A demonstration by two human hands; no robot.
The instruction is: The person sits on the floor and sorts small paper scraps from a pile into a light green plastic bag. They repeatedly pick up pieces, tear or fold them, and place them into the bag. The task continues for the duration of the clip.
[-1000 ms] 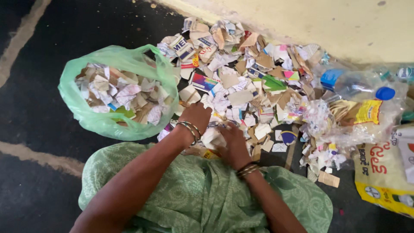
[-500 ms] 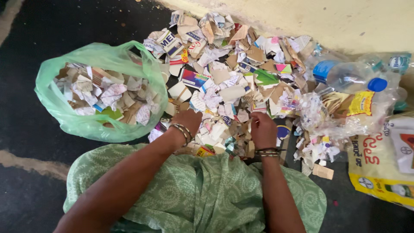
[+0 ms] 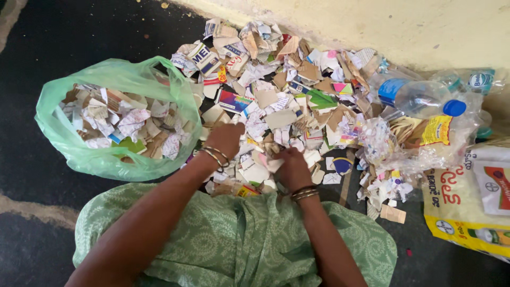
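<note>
The left hand (image 3: 226, 139) rests curled on the heap of paper and cardboard scraps (image 3: 287, 106); whether it grips anything is unclear. The right hand (image 3: 291, 167) pinches a pale scrap. The green plastic bag (image 3: 114, 74) lies just left, nearer the left hand.

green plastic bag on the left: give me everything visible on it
The green plastic bag is thin, translucent film, crumpled and slumped on the dark floor with its mouth wide open and facing up. It is partly filled with torn paper and cardboard scraps, mostly white and brown. Its right edge meets the large scrap pile. The left hand is just right of it, not touching.
</note>
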